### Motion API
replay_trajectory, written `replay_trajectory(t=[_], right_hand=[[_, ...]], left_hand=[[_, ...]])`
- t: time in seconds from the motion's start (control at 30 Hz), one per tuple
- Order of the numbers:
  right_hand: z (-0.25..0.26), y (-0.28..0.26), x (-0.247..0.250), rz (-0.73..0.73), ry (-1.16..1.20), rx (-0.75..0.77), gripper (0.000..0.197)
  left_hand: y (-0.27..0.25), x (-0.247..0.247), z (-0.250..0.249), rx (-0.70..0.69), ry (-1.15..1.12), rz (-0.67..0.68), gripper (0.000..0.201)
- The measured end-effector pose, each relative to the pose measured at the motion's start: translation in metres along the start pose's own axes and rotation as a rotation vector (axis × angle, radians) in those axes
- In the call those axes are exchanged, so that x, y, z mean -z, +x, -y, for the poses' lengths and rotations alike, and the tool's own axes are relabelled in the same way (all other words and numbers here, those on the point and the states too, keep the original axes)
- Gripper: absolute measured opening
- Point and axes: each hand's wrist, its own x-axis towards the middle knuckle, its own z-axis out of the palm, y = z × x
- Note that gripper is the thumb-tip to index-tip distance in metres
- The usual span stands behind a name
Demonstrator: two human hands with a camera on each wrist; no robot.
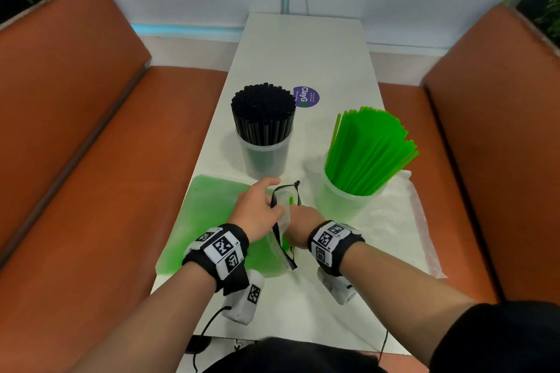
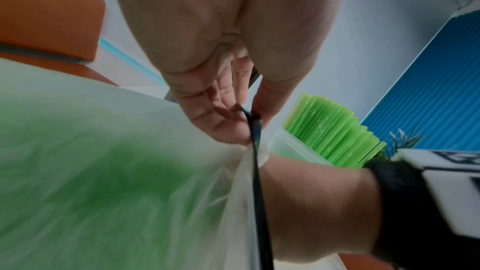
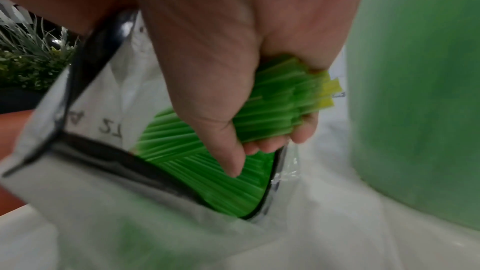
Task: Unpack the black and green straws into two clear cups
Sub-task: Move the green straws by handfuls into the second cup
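A clear bag (image 1: 212, 221) of green straws lies on the white table, its black-edged mouth (image 1: 286, 191) turned toward the cups. My left hand (image 1: 257, 209) pinches that black rim (image 2: 255, 128) and holds the mouth apart. My right hand (image 1: 303, 221) reaches into the mouth and grips a bundle of green straws (image 3: 280, 101). Behind the bag, a clear cup (image 1: 263, 157) holds black straws (image 1: 263, 112). To its right, a second clear cup (image 1: 342, 200) holds green straws (image 1: 369, 148).
A flat empty plastic bag (image 1: 403, 215) lies under and right of the green cup. A purple round sticker (image 1: 306, 97) sits behind the black straws. Orange bench seats (image 1: 100, 179) flank the narrow table (image 1: 303, 48) on both sides.
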Motion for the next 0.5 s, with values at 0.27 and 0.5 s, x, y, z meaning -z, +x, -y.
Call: replay_trajectory(t=[0.27,0.5], right_hand=[[-0.062,-0.046,-0.011,-0.065,-0.063,-0.083,0.024],[-0.135,-0.11,-0.021,-0.053,0.067,-0.224,0.018]], left_hand=[[0.012,-0.001,0.013,0.078,0.057,-0.051,0.044],[0.022,-0.001,0.028,0.169,0.133,-0.038,0.037]])
